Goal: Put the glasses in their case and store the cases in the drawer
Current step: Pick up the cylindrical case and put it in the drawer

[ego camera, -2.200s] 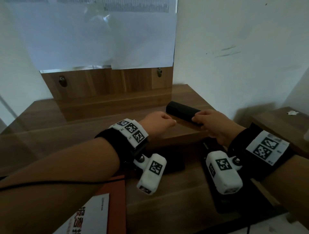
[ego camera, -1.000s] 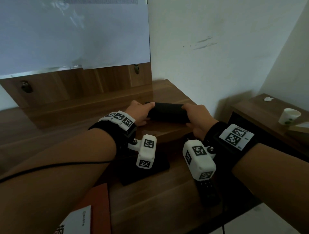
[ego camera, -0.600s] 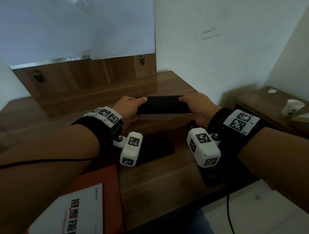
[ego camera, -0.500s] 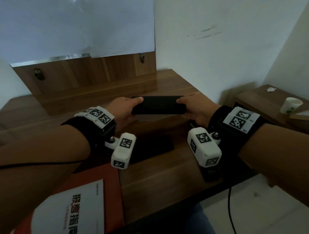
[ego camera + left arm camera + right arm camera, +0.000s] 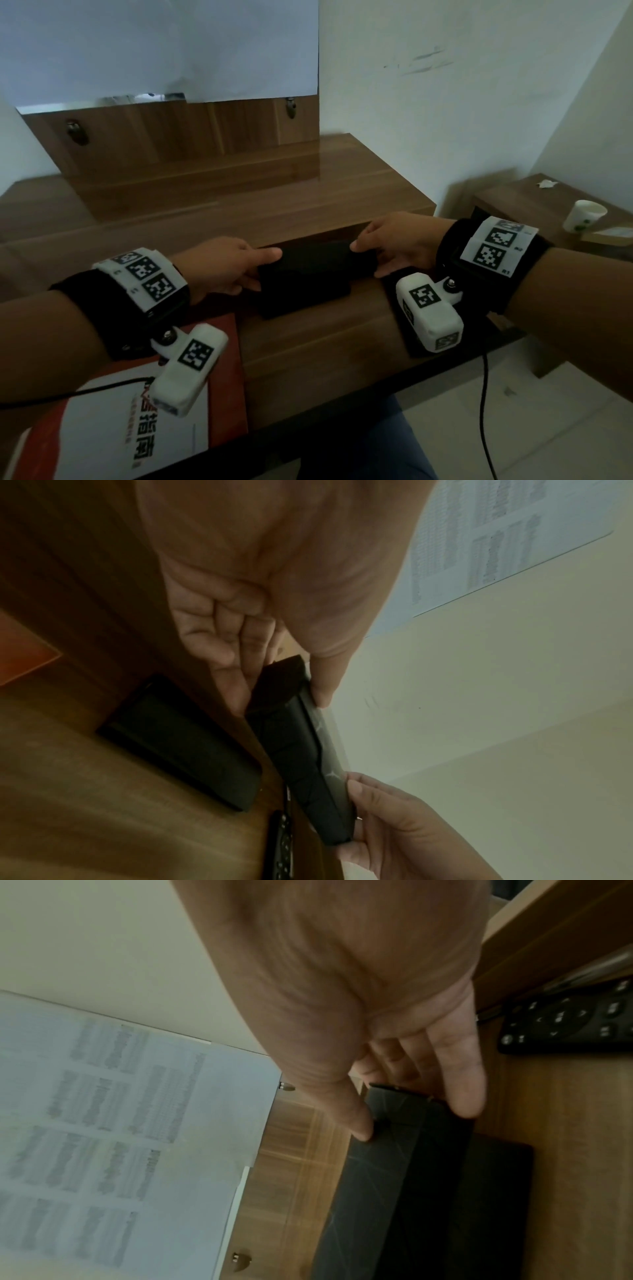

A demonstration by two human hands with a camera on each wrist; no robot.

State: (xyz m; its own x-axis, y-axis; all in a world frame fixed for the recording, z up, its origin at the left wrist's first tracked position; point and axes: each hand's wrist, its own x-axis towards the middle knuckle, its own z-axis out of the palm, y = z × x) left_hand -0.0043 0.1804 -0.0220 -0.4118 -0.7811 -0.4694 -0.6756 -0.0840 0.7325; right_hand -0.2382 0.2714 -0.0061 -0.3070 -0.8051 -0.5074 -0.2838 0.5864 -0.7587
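Left hand (image 5: pixel 224 269) and right hand (image 5: pixel 400 245) each pinching 1 end of black case (image 5: pixel 315 262), level.

The right hand (image 5: pixel 359 993) fills the upper centre of the frame, palm side to the camera. Its thumb and fingers (image 5: pixel 462 1080) pinch the near end of a long, black, matte glasses case (image 5: pixel 380 1191) — thumb on the left face, fingers on the right. Just beside the case, a second flat black rectangular case (image 5: pixel 496 1204) lies on the brown wood-grain bench (image 5: pixel 565 1150). A black remote control with round buttons (image 5: pixel 568 1020) lies near the right edge. White printed paper sheets (image 5: pixel 103 1137) hang at left — text blurred — over a wooden back panel (image 5: pixel 294 1191).
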